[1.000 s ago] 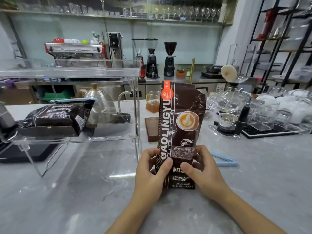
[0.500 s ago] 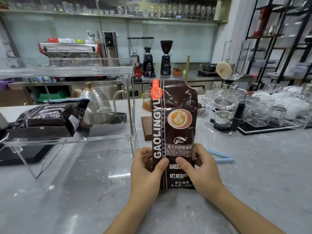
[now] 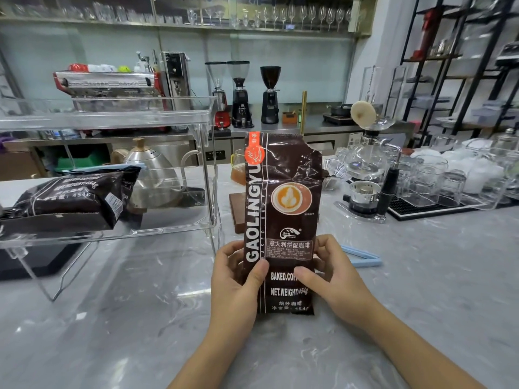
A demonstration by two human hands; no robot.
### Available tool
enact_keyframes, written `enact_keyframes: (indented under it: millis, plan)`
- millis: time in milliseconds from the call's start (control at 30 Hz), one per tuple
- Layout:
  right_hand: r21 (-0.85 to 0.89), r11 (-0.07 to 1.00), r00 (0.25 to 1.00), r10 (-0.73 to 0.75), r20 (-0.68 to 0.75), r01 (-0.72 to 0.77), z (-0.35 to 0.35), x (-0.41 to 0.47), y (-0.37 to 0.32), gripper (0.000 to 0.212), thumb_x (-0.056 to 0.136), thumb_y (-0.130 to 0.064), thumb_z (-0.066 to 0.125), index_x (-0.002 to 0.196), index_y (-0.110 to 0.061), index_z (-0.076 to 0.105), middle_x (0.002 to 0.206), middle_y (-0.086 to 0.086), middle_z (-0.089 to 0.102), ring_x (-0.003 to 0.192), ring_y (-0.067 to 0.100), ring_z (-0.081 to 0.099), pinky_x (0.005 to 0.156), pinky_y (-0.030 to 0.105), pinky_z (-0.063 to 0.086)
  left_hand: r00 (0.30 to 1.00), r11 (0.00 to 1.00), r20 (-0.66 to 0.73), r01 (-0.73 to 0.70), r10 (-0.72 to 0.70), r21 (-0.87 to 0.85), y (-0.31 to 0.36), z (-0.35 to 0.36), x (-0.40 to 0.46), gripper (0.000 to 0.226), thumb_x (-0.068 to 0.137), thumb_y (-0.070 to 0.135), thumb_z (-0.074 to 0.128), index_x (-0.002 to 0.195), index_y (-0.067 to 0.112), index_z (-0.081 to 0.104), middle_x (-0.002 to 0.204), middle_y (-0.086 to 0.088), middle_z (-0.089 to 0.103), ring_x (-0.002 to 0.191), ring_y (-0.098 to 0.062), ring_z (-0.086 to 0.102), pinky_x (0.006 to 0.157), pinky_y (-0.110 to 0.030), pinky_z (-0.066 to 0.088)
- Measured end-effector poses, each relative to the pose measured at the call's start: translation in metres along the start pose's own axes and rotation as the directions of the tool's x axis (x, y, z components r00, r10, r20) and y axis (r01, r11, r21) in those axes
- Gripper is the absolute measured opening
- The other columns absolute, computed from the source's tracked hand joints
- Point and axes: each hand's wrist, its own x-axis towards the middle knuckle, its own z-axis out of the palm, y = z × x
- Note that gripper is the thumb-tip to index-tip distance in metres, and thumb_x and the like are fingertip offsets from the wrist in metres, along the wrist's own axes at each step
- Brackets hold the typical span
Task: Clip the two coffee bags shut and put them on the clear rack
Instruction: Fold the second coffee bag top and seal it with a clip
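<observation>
Rack shelf [image 3: 174, 220] right half free (first bag [image 3: 73, 195] fills left); counter [image 3: 140, 304] open.

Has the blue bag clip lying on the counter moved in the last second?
No. The light blue plastic clip still lies on the grey marble counter, same side of the upright brown coffee bag; only the camera shifted.

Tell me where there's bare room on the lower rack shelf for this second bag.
The lower shelf of the clear rack is bare right of the clipped coffee bag, up to its right posts. The counter before the rack is open too. Right of the held bag, glassware crowds the back, and the blue clip lies close.
</observation>
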Motion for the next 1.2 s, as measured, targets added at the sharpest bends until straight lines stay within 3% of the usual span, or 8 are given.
enact_keyframes:
  millis: [167,300,433,533,667,733,933,1200]
  plan:
    - [-0.011,0.999,0.995,-0.031,-0.098,0.03,0.007,-0.001,0.003,0.029,0.074,-0.036,0.075,0.093,-0.03,0.054,0.1,-0.001,0.073,0.094,0.014,0.071,0.074,0.03,0.057,1.0,0.999,0.007,-0.016,0.016,0.032,0.0,0.001,-0.001,0.055,0.094,-0.003,0.069,0.096,0.051,0.066,0.102,0.013,0.081,0.094,-0.006,0.078,0.073,-0.02,0.062]
    - [-0.296,0.953,0.977,-0.126,-0.17,0.071,0.011,-0.002,0.002,0.019,0.082,-0.048,0.066,0.09,-0.038,0.051,0.092,-0.01,0.071,0.082,0.01,0.071,0.067,0.033,0.06,1.0,0.997,0.0,-0.023,0.023,0.072,-0.003,0.0,0.0,0.039,0.096,-0.002,0.068,0.106,0.034,0.062,0.099,0.013,0.081,0.091,-0.007,0.078,0.073,-0.02,0.061]
    - [-0.466,0.878,0.955,-0.22,-0.199,0.105,0.008,-0.003,-0.003,0.037,0.086,-0.065,0.054,0.096,-0.03,0.061,0.087,-0.016,0.074,0.08,0.006,0.071,0.064,0.036,0.059,0.998,0.989,0.022,-0.066,0.063,0.133,0.0,0.003,-0.005,0.03,0.088,0.016,0.074,0.094,0.043,0.063,0.101,0.008,0.08,0.09,-0.009,0.077,0.075,-0.023,0.061]
    - [-0.551,0.818,0.941,-0.298,-0.161,0.165,0.005,-0.002,-0.005,0.034,0.095,-0.053,0.047,0.093,-0.025,0.067,0.088,-0.012,0.073,0.081,0.009,0.069,0.067,0.041,0.056,0.996,0.983,0.024,-0.084,0.081,0.162,-0.001,0.003,-0.006,0.02,0.081,0.029,0.074,0.093,0.042,0.064,0.099,0.002,0.079,0.092,-0.014,0.077,0.079,-0.03,0.061]
    - [-0.381,0.9,0.947,-0.285,-0.149,0.211,0.002,0.001,-0.011,0.026,0.098,-0.031,0.053,0.102,-0.022,0.076,0.117,-0.013,0.068,0.108,0.009,0.066,0.089,0.031,0.053,0.995,0.979,0.042,-0.102,0.096,0.175,-0.001,0.004,-0.004,0.022,0.08,0.025,0.074,0.096,0.037,0.064,0.098,0.002,0.079,0.091,-0.014,0.077,0.078,-0.028,0.06]
    - [-0.276,0.937,0.955,-0.26,-0.139,0.215,-0.001,0.003,-0.015,0.025,0.097,-0.027,0.054,0.101,-0.022,0.078,0.123,-0.014,0.066,0.116,0.013,0.063,0.097,0.035,0.051,0.993,0.979,0.061,-0.114,0.105,0.172,0.001,0.005,-0.004,0.024,0.08,0.026,0.076,0.097,0.038,0.064,0.099,0.002,0.079,0.091,-0.012,0.077,0.077,-0.027,0.06]
    - [0.024,0.991,0.981,-0.125,-0.146,0.13,-0.005,0.003,-0.02,0.031,0.094,-0.026,0.057,0.086,-0.007,0.08,0.119,0.001,0.07,0.112,0.023,0.067,0.099,0.052,0.051,0.988,0.979,0.113,-0.123,0.106,0.161,0.001,0.006,-0.006,0.026,0.077,0.046,0.074,0.1,0.043,0.065,0.104,0.002,0.079,0.095,-0.017,0.078,0.082,-0.038,0.063]
    - [-0.046,0.995,0.996,-0.089,-0.004,0.088,-0.005,0.005,-0.011,0.042,0.1,-0.025,0.041,0.097,-0.001,0.076,0.12,-0.003,0.07,0.113,0.019,0.066,0.097,0.032,0.051,0.992,0.996,0.123,-0.029,0.018,0.088,-0.001,0.003,-0.007,0.027,0.092,0.033,0.066,0.117,0.036,0.056,0.122,-0.004,0.069,0.096,-0.003,0.075,0.078,-0.025,0.063]
